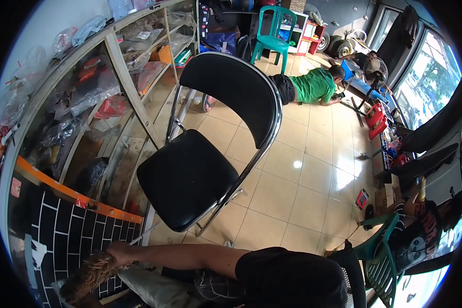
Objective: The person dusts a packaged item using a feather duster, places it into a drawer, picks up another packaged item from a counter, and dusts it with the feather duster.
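Note:
My right hand (119,254) is at the lower left, at the end of a bare forearm that reaches across from a black sleeve. Its fingers are closed on a brown shaggy duster (95,272), whose fringed fibres hang down to the lower left. A thin pale rod (145,234) shows just beyond the hand; whether it belongs to the duster I cannot tell. Behind the duster is a black tiled panel (61,226) with white lines. Grey trousers (154,287) show below the forearm. My left hand is not in view.
A black padded chair (187,177) with a chrome frame stands just ahead. Glass-fronted shelves (87,118) holding bagged goods line the left. A person in green (313,84) lies on the tiled floor (282,169). Another person (418,236) sits at right on a green plastic chair (377,256).

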The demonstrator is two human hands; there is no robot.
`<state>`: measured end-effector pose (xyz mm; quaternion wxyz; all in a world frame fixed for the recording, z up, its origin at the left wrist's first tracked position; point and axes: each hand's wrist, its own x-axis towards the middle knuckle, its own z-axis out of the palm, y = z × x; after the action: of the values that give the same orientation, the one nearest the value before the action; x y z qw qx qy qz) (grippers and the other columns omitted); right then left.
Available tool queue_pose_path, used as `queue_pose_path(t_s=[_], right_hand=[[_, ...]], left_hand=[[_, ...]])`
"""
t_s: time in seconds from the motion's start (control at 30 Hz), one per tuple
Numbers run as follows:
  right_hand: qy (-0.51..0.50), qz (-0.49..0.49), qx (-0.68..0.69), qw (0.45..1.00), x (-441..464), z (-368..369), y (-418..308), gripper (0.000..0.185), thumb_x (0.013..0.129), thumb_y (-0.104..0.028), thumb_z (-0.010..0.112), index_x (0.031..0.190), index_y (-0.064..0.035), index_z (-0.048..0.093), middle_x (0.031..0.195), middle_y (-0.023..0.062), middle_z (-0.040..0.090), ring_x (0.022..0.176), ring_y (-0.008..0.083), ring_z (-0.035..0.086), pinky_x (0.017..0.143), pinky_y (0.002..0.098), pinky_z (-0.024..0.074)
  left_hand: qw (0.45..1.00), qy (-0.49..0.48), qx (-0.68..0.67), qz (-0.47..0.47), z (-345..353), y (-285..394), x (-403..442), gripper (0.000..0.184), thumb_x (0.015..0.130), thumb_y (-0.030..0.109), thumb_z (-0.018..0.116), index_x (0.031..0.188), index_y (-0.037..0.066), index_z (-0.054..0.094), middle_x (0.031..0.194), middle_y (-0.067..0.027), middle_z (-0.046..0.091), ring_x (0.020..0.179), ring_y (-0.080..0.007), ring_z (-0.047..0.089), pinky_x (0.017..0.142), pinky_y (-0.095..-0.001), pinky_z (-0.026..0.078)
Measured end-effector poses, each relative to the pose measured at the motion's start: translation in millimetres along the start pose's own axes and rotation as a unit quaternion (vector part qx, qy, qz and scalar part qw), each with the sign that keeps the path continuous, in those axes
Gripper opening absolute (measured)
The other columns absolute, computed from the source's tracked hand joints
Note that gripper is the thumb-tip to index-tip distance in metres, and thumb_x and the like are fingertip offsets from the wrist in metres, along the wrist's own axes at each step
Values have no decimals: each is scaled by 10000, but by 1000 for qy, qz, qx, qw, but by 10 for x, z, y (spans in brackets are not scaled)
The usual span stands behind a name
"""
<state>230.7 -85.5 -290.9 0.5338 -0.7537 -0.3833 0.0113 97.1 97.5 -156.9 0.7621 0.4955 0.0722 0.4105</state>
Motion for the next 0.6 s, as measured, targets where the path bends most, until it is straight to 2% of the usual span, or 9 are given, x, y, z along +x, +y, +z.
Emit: queue_pose_path(t_s=[0.17,0.2,0.23,0.27,0.3,0.37,0.5,0.53,0.6], right_hand=[[-27,36,-15,999,-64,-221,-282,448,562,-448,713,752,-49,643,708,175,617,710,359,617,631,443,497],[-31,39,-57,997,-56,-219,-269,486,558,-485,707,769,-51,643,709,183,619,713,358,620,627,445,500],[-28,10,-54,998,-29,-159,-203,500,566,-506,696,769,-51,644,710,184,617,708,361,617,622,446,500],[6,-29,-51,998,-34,-135,-152,490,576,-510,696,764,-60,646,709,177,616,696,361,615,616,441,502],[8,9,-64,998,-43,-87,-97,474,580,-507,707,753,-70,652,698,166,617,682,357,615,605,432,503],[-41,42,-103,993,-29,-179,-87,508,600,-512,724,814,-55,663,716,166,631,734,307,635,642,408,506],[-10,-16,-10,1000,14,-56,211,559,597,-541,748,839,-46,657,749,151,642,727,314,635,631,411,510],[5,-81,-35,996,22,-112,213,542,588,-504,769,867,-53,655,744,143,643,720,314,633,635,409,511],[-7,-81,-145,986,9,-234,44,510,560,-431,795,870,-54,648,790,158,646,755,333,629,665,415,508]], left_hand=[[996,89,20,7,-564,-98,137,500,926,296,419,1325,-2,368,1367,-163,379,1271,-279,354,1085,-428,225],[981,29,190,37,-888,-113,277,507,900,332,478,1298,26,411,1342,-151,413,1233,-274,401,1071,-419,257],[984,142,-72,-80,-635,60,137,502,892,336,490,1294,44,424,1309,-146,450,1197,-269,439,1053,-414,288],[986,136,93,-31,-134,192,-107,535,884,287,495,1330,28,352,1333,-158,417,1199,-289,430,1041,-431,297],[981,107,158,34,-487,94,-4,416,895,265,490,1238,31,459,1181,-132,540,1005,-244,559,842,-336,475],[985,151,75,-35,57,290,-167,248,905,277,491,1042,94,589,879,-35,594,644,-108,554,423,-206,388],[996,80,20,-44,-121,267,-85,347,883,259,535,1189,95,540,1100,-48,561,1000,-190,539,914,-369,414],[985,124,-92,-70,194,417,-134,364,897,287,520,1199,83,522,1119,-69,562,1039,-218,531,963,-410,383],[959,-61,-250,-115,-61,412,-74,399,908,353,493,1169,52,520,1161,-129,556,1049,-261,541,959,-412,390]])
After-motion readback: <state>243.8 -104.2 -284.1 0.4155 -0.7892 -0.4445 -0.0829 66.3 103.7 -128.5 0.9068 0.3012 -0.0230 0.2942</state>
